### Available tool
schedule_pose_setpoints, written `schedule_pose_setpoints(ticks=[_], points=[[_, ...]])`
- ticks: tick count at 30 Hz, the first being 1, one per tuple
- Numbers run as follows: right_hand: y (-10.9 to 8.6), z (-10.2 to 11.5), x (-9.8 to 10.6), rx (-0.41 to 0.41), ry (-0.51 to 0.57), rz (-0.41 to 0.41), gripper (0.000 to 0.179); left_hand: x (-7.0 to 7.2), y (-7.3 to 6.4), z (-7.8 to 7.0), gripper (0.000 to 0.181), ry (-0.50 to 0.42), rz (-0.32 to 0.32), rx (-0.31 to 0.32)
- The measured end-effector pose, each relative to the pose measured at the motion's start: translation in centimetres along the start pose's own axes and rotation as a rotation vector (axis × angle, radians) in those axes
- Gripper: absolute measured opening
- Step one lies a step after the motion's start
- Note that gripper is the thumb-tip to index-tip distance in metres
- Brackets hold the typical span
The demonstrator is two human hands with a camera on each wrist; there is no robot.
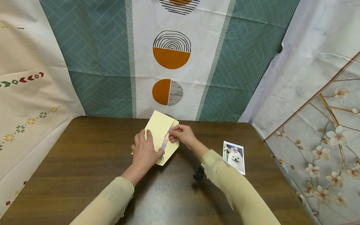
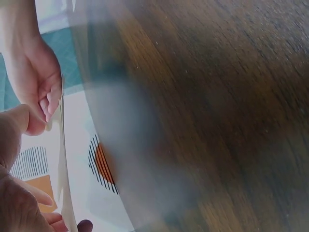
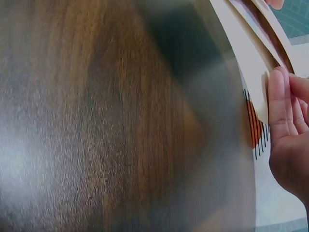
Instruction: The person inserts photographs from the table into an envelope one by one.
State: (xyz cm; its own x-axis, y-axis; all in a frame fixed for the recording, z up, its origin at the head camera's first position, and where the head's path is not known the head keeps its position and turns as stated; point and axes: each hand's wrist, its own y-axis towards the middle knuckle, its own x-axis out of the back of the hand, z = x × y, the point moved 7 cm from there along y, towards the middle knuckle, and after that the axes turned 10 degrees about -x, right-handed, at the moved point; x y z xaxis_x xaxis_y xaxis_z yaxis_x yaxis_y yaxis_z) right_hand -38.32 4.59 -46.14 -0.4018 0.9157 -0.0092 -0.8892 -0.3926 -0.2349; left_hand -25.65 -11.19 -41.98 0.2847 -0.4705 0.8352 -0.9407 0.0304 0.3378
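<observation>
At the far left, a cream cloth (image 1: 25, 78) with small coloured motifs hangs beside the left edge of the worktop (image 1: 84, 175). Next comes the left hand (image 1: 144, 148), its grip narrow on the left long side of a pale yellow envelope (image 1: 157, 126), fingers along that side and thumb reaching across to the opening near the end closest to the person.

The envelope is held a little left of the middle of the worktop's far edge; in the head view its upper end overlaps that edge. Whether it touches the wood cannot be told. Its long axis runs from the near left to the far right, the upper end leaning right. The opening runs lengthwise and faces right, its flap folded out towards the right edge. A blue and pink insert (image 1: 165, 142) shows as a thin strip in the opening, roughly along the same axis.

The right hand (image 1: 181, 134) pinches at the opening, thumb and fingers close together; which layer is caught cannot be told.

Further right, towards the worktop's right edge, lies a photo of a white dog (image 1: 234, 155), its top towards the far edge and its long axis tilted slightly, partly covered by the right sleeve (image 1: 233, 184).
</observation>
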Motion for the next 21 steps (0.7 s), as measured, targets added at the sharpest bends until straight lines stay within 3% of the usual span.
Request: schedule_pose_setpoints(ticks=[9, 21], points=[[0.16, -0.39, 0.17, -0.026, 0.080, -0.022, 0.010, 0.00, 0.01, 0.16, 0.096, -0.009, 0.003, 0.010], [-0.06, -0.23, 0.28, -0.055, 0.102, 0.032, 0.018, -0.03, -0.02, 0.26, 0.096, -0.008, 0.001, 0.008]])
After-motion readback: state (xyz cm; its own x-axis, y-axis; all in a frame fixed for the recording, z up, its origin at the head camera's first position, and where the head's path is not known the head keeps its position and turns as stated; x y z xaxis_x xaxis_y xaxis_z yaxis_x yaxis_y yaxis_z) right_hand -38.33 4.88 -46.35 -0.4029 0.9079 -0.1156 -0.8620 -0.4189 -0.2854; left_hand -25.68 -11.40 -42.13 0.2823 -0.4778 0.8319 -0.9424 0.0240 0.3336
